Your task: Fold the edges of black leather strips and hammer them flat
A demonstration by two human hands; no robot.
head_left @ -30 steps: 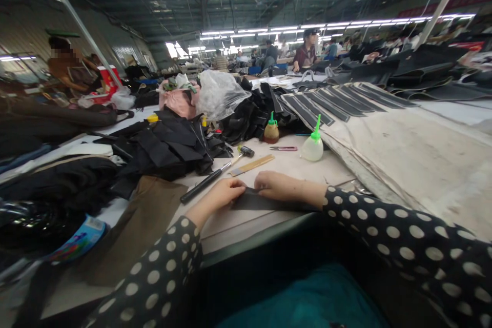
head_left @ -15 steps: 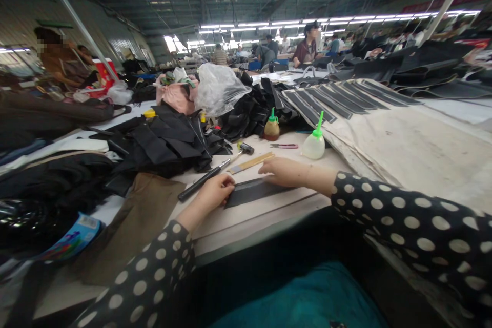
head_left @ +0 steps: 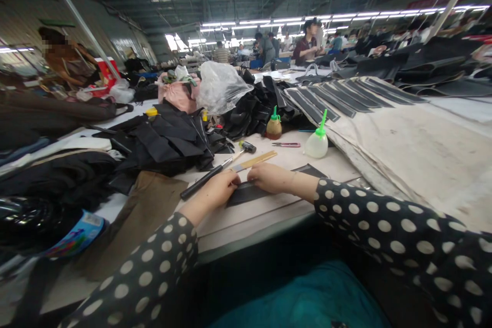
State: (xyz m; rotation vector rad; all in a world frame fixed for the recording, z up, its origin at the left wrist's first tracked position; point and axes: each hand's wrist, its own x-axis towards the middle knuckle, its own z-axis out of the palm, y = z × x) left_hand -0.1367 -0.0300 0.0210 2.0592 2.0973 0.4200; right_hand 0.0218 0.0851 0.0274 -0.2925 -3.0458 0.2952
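A dark fabric strip (head_left: 249,193) lies on the pale work surface in front of me. At its left end my left hand (head_left: 223,186) has its fingers curled closed on the strip's edge. My right hand (head_left: 267,178) rests on the strip just to the right, its fingers bent and pressed together at the upper edge; the fingertips are partly hidden. Beyond the hands is a flat yellowish stick (head_left: 255,161) with a grey end. A black-handled tool (head_left: 203,180) lies to the left of my left hand, and a small hammer (head_left: 246,148) sits behind it.
Two squeeze bottles, one amber (head_left: 273,127) and one whitish (head_left: 317,144), stand behind my right hand near pink-handled snips (head_left: 286,144). Black fabric pieces (head_left: 165,138) are heaped at left. Dark strips (head_left: 338,97) lie on a cream cloth (head_left: 415,148) at right. People work farther back.
My right hand has moved left along the strip, closer to my left hand, uncovering the strip's right end. My left hand stays at the left end.
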